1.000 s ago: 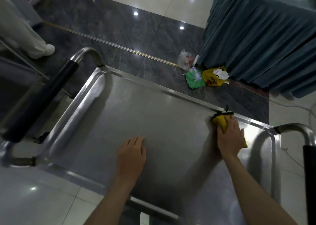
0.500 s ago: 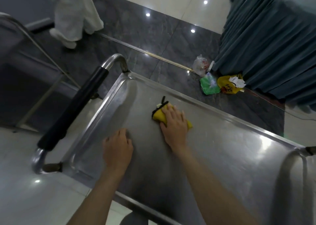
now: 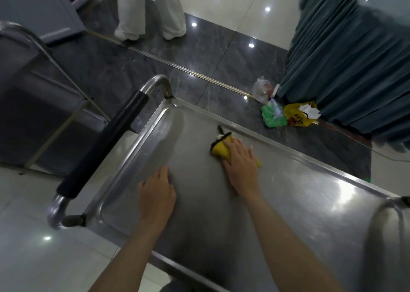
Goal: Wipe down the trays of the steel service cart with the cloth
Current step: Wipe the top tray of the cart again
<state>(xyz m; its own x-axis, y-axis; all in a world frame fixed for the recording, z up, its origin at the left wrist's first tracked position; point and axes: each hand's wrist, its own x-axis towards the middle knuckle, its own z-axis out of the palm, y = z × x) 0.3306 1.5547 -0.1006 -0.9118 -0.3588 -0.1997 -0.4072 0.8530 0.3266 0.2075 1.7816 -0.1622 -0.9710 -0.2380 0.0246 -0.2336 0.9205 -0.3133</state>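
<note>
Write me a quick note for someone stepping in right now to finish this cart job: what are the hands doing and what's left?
Right hand: flat on the yellow cloth, pressing it to the top tray near the far rim, toward the handle end.
Left hand: open, resting flat on the tray beside it, holding nothing.
Done: cannot tell from the steel how much is already wiped; wiping is under way.
Left: finish the top tray, then any lower trays, which are hidden from this view.
Note: bags lie on the floor past the cart; a person stands nearby.

Both hands lie palm-down with fingers straight, left hand (image 3: pixel 156 194) nearer the body, right hand (image 3: pixel 240 162) reaching farther.
</note>
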